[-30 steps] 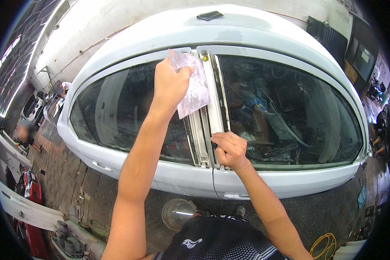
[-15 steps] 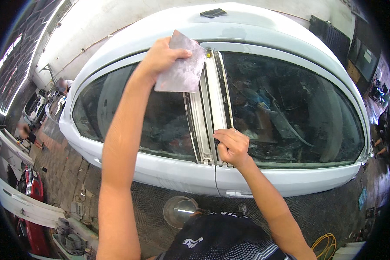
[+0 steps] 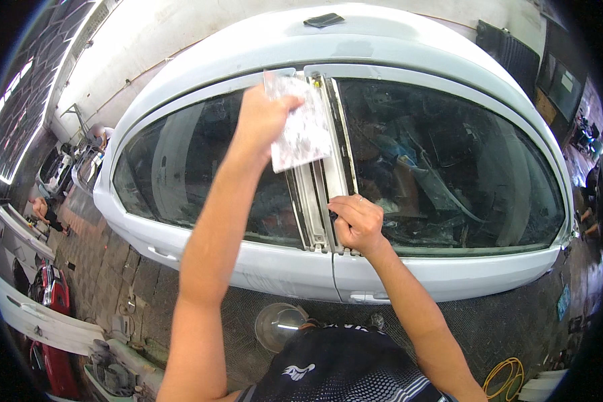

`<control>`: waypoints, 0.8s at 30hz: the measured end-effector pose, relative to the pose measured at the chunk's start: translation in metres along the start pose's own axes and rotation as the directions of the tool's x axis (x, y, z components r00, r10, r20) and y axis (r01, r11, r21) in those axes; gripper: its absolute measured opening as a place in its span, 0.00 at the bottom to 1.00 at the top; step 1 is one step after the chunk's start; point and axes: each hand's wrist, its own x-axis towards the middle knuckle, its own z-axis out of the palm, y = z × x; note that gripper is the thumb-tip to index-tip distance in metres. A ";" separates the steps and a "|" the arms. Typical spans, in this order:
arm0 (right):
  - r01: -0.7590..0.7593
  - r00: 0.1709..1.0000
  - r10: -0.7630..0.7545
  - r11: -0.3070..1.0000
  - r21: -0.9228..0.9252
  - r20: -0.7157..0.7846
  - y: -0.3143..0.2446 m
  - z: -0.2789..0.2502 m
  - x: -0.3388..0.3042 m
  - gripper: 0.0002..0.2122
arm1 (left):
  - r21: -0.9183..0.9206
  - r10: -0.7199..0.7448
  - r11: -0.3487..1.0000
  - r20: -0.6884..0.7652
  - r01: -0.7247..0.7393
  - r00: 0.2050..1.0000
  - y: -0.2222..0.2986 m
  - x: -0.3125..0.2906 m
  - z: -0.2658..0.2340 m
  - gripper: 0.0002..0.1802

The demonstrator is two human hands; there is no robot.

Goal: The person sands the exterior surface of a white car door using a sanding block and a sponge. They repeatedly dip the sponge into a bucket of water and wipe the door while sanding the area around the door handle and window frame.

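Observation:
My left hand [image 3: 260, 120] is closed on the edge of a pale, stiff-looking sheet [image 3: 300, 130] with greyish and pinkish smudges. The thumb lies on the face of the sheet, which is held over the upper part of the white door pillar [image 3: 333, 161] and blurred by motion. Lower on the pillar rests my right hand [image 3: 360, 224], its fingers curled in. A small dark bit shows at those fingertips, but what they hold is hidden. Both hands are at the side of a pale grey-white car [image 3: 248, 268], between its two dark side windows.
A folded dark sheet [image 3: 324, 20] lies on the roof. Below the car stand a round clear bucket [image 3: 278, 327] and, at right, a coiled yellow hose [image 3: 506, 375]. Loose car panels [image 3: 40, 315] are on the left. Two people [image 3: 43, 209] are further off.
My left hand has moved right and down with the sheet, which now covers more of the upper pillar. The right hand has kept its place.

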 end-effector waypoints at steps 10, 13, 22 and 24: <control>-0.044 0.998 0.044 0.999 -0.002 0.037 -0.003 -0.002 -0.001 0.12 | -0.049 -0.012 0.999 -0.093 0.008 0.996 0.001 -0.005 0.006 0.13; -0.043 0.998 0.044 0.999 -0.005 0.033 -0.002 -0.002 -0.005 0.12 | -0.092 -0.015 0.996 -0.071 0.008 0.997 -0.009 0.001 -0.003 0.13; -0.014 1.000 0.014 1.000 0.009 0.001 0.001 -0.002 -0.001 0.11 | 0.281 0.011 0.958 0.168 -0.059 0.986 0.030 0.033 -0.016 0.13; 0.002 1.000 -0.002 1.000 0.004 -0.004 0.001 -0.001 -0.001 0.11 | 0.308 0.048 0.941 0.291 -0.141 0.955 0.035 0.047 -0.028 0.15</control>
